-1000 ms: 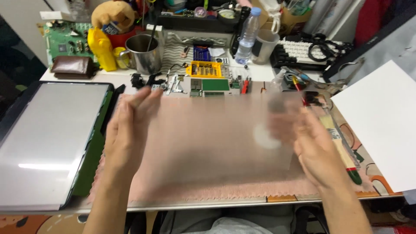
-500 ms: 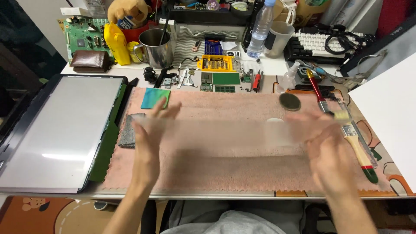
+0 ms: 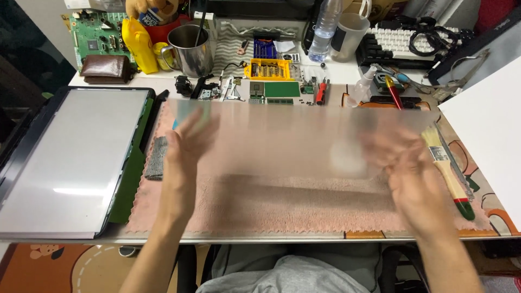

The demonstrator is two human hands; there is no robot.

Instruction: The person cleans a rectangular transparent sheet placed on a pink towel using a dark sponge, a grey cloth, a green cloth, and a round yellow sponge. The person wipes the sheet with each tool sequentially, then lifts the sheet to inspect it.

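Two hands are set at opposite ends of a frosted translucent sheet (image 3: pixel 293 146), held flat above the pink mat (image 3: pixel 260 209). Long axis runs left-right. Left hand (image 3: pixel 187 146) and right hand (image 3: pixel 404 157): fingers spread along the short edges; grip blurred.

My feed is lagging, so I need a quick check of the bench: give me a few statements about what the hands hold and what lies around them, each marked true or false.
1. Both hands, left hand and right hand, hold a translucent frosted sheet above the pink mat. True.
2. The paintbrush lies to the left of the left hand. False: it lies at the mat's right end, beside the right hand.
3. A large flat panel lies left of the mat. True.
4. The metal mug stands on the pink mat. False: it stands on the table behind the mat.
5. The yellow bit case is behind the mat. True.
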